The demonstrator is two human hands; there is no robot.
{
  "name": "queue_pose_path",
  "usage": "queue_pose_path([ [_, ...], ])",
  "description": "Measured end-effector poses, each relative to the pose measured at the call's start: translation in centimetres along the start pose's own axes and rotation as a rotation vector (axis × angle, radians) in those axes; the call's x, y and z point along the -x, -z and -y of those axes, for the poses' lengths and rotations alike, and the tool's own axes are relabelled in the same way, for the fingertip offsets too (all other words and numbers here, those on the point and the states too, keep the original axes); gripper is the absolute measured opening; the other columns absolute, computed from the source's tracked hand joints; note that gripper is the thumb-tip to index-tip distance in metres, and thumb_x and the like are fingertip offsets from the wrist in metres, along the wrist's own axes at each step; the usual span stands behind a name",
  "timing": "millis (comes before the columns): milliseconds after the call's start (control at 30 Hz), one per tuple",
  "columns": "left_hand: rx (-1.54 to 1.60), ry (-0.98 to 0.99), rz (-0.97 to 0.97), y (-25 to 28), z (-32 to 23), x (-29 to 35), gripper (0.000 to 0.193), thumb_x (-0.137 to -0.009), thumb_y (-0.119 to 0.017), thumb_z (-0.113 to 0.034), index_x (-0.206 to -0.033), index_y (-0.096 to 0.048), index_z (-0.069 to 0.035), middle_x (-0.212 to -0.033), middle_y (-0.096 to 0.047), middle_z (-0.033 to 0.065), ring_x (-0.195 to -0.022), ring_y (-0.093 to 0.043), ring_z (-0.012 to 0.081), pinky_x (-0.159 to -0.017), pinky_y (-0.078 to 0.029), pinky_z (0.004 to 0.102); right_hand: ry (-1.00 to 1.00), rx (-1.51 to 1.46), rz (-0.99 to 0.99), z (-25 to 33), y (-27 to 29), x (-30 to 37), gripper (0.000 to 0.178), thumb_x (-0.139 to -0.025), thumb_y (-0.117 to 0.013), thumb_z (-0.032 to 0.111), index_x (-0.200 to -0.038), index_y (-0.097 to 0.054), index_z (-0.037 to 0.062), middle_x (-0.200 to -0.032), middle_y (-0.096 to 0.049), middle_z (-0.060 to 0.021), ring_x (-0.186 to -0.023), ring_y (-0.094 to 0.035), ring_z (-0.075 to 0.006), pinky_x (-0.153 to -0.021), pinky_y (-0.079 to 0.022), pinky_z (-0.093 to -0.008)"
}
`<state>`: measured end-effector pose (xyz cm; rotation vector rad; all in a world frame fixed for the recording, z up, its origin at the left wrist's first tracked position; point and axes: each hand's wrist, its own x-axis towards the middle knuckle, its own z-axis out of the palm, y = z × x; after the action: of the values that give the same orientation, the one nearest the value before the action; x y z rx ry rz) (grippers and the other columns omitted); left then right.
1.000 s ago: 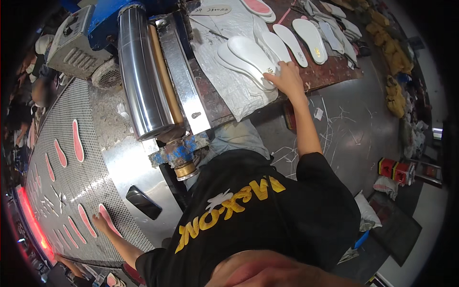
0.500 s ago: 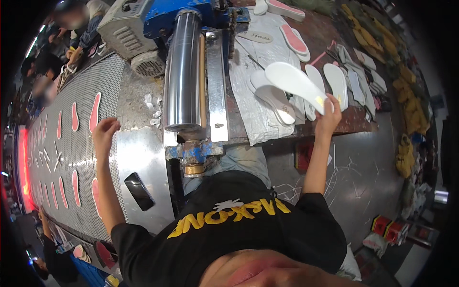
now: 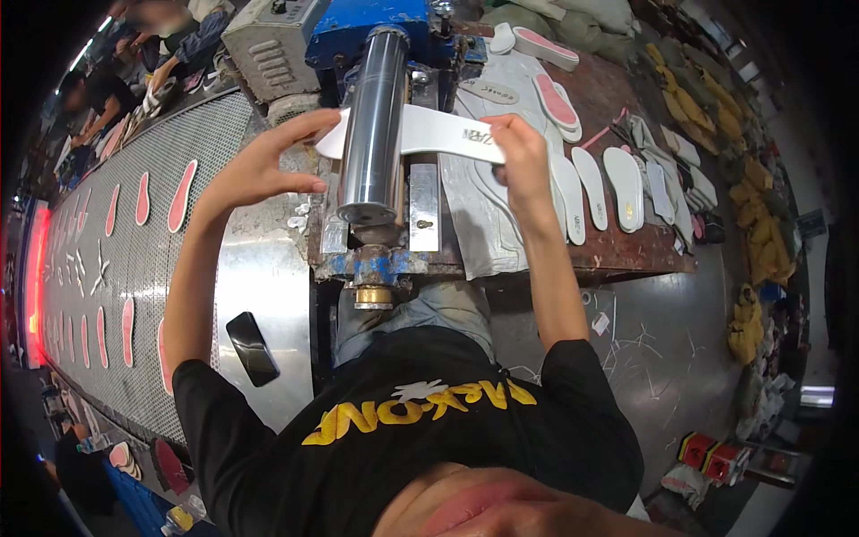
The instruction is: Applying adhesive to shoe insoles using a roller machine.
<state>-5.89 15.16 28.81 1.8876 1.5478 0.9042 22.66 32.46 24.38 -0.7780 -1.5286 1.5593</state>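
A white insole (image 3: 438,132) with dark print near one end runs beneath the shiny steel roller (image 3: 373,134). Its other end (image 3: 333,143) shows on the roller's left side. My right hand (image 3: 523,161) pinches the printed end, to the right of the roller. On the left, my left hand (image 3: 259,170) is open, thumb and fingers spread around the emerging tip; whether a fingertip touches it I cannot tell. Several white insoles (image 3: 624,188) lie on the bench to the right, some beside a white plastic sheet (image 3: 474,233).
Pink insoles with white edges (image 3: 182,197) lie in rows on a mesh conveyor (image 3: 215,143) at the left. A phone (image 3: 253,347) rests on the metal plate near my left arm. The blue machine housing (image 3: 358,31) stands at the back. Other people sit at the far left.
My right hand has brought the white insole leftward from above the bench, and it now passes under the roller. My left hand has moved up and right to the roller's left side.
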Motion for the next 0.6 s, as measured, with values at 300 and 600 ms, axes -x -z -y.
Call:
queue_pose_path([
  [300, -0.464, -0.031, 0.004, 3.9, 5.0, -0.1, 0.092, -0.058, -0.083, -0.045, -0.135, -0.045, -0.015, -0.139, -0.044, 0.009, -0.129, -0.04, 0.0274, -0.109, -0.031, 0.0438, 0.074, 0.062, 0.433, 1.0, -4.5, 1.7, 0.03, -0.096, -0.046, 0.022, -0.093, -0.065, -0.001, -0.048, -0.041, 0.0058, -0.04, -0.031, -0.0015, -0.04, -0.022, -0.0186],
  [600, 0.918, 0.354, -0.185, 0.1, 12.1, 10.6, 0.088, -0.074, -0.076, -0.032, -0.143, -0.03, -0.005, -0.134, -0.048, 0.008, -0.117, -0.05, 0.017, -0.097, -0.04, 0.0315, -0.126, -0.189, 0.179, -3.8, 0.9, 3.7, 0.027, -0.095, -0.048, 0.021, -0.089, -0.061, -0.0028, -0.048, -0.038, 0.0039, -0.039, -0.028, -0.0035, -0.038, -0.02, -0.0204],
])
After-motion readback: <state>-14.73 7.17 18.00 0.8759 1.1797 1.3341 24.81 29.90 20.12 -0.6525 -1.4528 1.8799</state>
